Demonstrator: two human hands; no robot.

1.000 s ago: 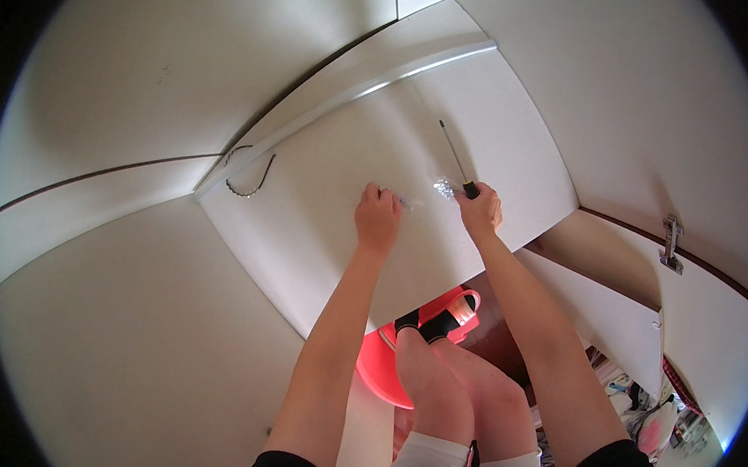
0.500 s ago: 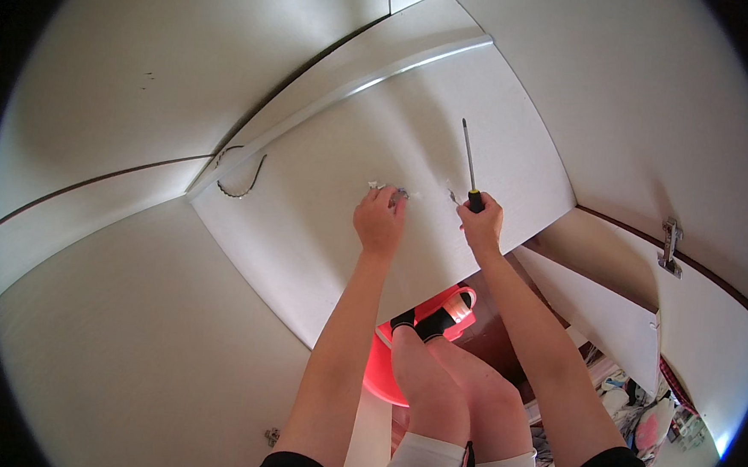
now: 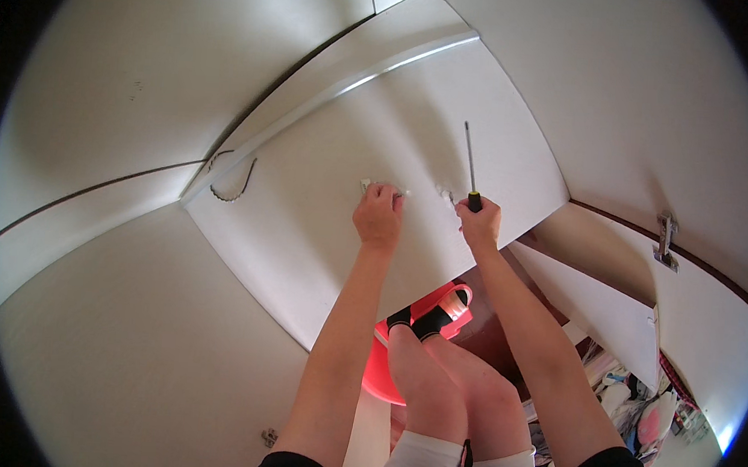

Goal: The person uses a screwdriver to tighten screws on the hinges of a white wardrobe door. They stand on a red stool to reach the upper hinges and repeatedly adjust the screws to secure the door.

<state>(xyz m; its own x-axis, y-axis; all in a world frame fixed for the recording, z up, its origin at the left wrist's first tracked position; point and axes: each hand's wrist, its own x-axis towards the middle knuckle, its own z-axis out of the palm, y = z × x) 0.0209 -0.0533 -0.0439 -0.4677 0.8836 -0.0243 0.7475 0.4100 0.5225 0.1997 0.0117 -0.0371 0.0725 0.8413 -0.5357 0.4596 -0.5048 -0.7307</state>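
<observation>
My right hand [image 3: 481, 225] is closed round the black-and-yellow handle of a screwdriver [image 3: 470, 158], whose long shaft points away from me. By the same hand's fingertips is a small metal piece [image 3: 448, 196]; whether they pinch it cannot be made out. My left hand [image 3: 378, 218] is closed, its fingers curled down at the white panel [image 3: 306, 221] around a small thing they mostly hide. A little white bit [image 3: 365, 184] shows beside those fingers.
A pale rail [image 3: 349, 86] crosses the panel's far part, with a dark cord loop [image 3: 249, 183] at its left end. Cabinet hinges show on the right door [image 3: 666, 243] and low left [image 3: 270, 438]. A red plastic stool [image 3: 380, 375] is below; clothes [image 3: 638, 404] lie lower right.
My left fingers have curled further over the small thing, hiding more of it. The right hand still holds the screwdriver in nearly the same place. The whole view has shifted slightly.
</observation>
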